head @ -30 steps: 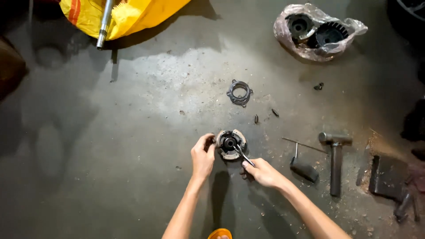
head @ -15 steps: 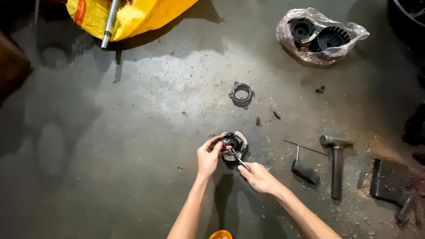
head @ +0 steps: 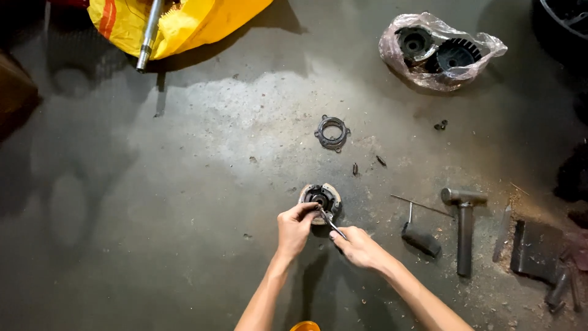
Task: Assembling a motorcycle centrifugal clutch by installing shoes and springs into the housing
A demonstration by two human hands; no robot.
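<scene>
A dusty grey concrete floor (head: 184, 184) carries everything. A round metal housing (head: 321, 197) lies at centre with a ring-shaped plate (head: 332, 132) above it. A hammer (head: 464, 227) lies at right, a plastic bag of parts (head: 440, 52) at upper right, and a yellow sack (head: 184, 24) at upper left.

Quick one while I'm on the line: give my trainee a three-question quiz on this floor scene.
1. True or false: the left hand touches the round metal hub.
2. What does the right hand hold? A) thin metal tool B) hammer C) yellow bag
3. Which lies farther from the hub: the hammer or the ring-shaped plate?

Key: 1 true. 2 A, the thin metal tool, tip at the hub. 3 the hammer.
</scene>
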